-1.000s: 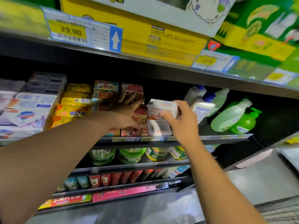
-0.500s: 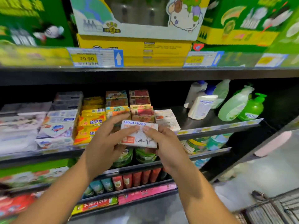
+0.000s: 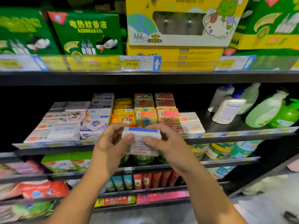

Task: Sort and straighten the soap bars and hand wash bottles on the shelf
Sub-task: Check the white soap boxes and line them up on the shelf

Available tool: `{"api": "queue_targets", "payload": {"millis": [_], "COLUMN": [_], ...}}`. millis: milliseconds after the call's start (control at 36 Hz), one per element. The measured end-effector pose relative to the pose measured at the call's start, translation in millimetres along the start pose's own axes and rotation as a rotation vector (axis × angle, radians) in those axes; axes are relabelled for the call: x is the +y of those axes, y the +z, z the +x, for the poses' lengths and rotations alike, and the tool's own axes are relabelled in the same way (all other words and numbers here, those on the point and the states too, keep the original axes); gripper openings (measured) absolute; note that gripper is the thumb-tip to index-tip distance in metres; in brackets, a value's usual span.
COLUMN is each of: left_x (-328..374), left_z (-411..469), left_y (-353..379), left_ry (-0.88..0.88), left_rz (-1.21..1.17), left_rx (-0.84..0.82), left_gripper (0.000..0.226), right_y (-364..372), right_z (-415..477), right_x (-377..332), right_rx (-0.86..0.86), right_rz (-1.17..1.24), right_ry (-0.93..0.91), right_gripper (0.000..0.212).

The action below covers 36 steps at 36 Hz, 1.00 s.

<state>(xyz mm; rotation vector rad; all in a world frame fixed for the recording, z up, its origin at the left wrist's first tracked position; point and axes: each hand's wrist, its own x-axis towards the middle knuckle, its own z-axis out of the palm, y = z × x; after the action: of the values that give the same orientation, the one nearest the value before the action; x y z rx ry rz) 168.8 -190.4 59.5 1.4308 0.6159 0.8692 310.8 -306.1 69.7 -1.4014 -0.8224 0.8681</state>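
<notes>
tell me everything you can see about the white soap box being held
The soap box is a white carton, cardboard by its look, with a blue band along its top edge and a reddish strip at the bottom; the print is blurred. The left hand and right hand pinch it from either side, thumbs on its face, off the shelf.

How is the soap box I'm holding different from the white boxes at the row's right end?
The left hand and right hand grip the held soap box before the shelf; the stacked white boxes rest on it. The held box shows a blue band, the stack an orange label. Both are white.
</notes>
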Motion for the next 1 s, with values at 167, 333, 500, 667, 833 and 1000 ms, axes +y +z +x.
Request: {"api": "queue_targets", "payload": {"millis": [167,333,500,667,833,1000], "left_x": [-3.9,-6.6,2.6,8.3,2.2,1.9], "left_z": [-12.0,-11.2,-19.9,-34.0,-36.0,-34.9], "left_y": [-20.9,-35.0,-24.6,-10.6,-25.0,-25.2], "left_ry": [-0.027,0.184,-0.015,-0.076,0.044,0.126], "left_rz": [-0.031,0.307,-0.003,-0.105,0.222,0.313], "left_rx": [-0.274,-0.293,-0.144,-0.135,-0.349,-0.211], "left_gripper": [0.06,0.05,0.047,0.043,0.056,0.046], "right_y": [13.2,10.5,7.5,14.4,10.0,-3.1], "right_z": [-2.7,-15.1,-25.7,-27.5,-35.4,-42.4], "right_x": [1.4,-9.3,-5.1,-5.9,-5.2,0.8], "right_rx": [0.086,-0.076,-0.224,0.009,0.007,-0.236], "right_rz": [0.01,0.412,0.083,0.033,0.192,0.337], "right_ry": [-0.027,0.249,0.171,0.08,0.097,0.097], "right_gripper": [0.012,0.018,0.045,0.028,0.008,0.06]}}
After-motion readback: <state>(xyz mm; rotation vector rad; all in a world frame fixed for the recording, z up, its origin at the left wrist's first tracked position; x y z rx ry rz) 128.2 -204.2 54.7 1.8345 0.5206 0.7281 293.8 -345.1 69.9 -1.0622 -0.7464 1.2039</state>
